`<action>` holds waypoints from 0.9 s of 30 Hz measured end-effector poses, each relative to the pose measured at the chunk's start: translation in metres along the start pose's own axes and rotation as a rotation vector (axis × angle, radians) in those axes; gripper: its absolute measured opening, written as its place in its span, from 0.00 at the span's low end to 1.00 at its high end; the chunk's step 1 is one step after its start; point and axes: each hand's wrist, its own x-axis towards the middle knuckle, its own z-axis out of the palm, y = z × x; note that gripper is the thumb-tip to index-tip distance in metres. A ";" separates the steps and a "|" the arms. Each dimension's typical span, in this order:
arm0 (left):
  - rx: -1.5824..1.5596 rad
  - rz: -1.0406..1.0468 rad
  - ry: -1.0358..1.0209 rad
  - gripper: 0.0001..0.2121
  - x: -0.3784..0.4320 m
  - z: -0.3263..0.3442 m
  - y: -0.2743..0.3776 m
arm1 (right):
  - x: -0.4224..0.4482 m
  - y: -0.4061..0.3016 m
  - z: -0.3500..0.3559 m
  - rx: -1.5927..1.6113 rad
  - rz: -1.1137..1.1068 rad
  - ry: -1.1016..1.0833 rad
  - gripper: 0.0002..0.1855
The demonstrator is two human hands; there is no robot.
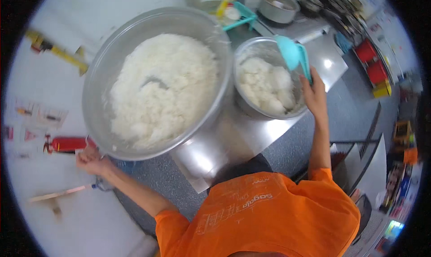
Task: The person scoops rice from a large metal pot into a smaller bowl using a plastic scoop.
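My right hand [315, 94] grips the handle of a turquoise plastic scoop [288, 53], which tilts over the far right rim of a metal pot [240, 100]. Clumped white cooked rice [266, 83] lies in that pot. To its left stands a much larger metal basin [101, 78] holding a wide mound of rice [181, 65]. A curved grey dent or object [154, 81] shows in the mound, too blurred to name. My left hand [91, 160] has its fingers curled at the basin's lower left edge; whether it grips the basin is unclear.
Both vessels rest on a stainless steel table [232, 142]. Beyond them are a turquoise plastic rack [243, 16] and another pot [278, 9]. A red fire extinguisher [69, 144] is on the left wall. Red bins [372, 61] stand at right; grey floor [158, 189] shows below.
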 end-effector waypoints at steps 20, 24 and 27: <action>0.058 0.251 -0.249 0.21 0.002 -0.037 -0.030 | 0.130 -0.189 0.218 -1.286 -0.665 -1.575 0.12; -0.116 0.263 -0.273 0.20 0.006 -0.041 -0.030 | 0.095 -0.212 0.266 -1.284 -0.405 -1.838 0.14; -0.060 0.311 -0.278 0.20 -0.002 -0.041 -0.032 | 0.075 -0.255 0.305 -1.251 0.078 -1.711 0.18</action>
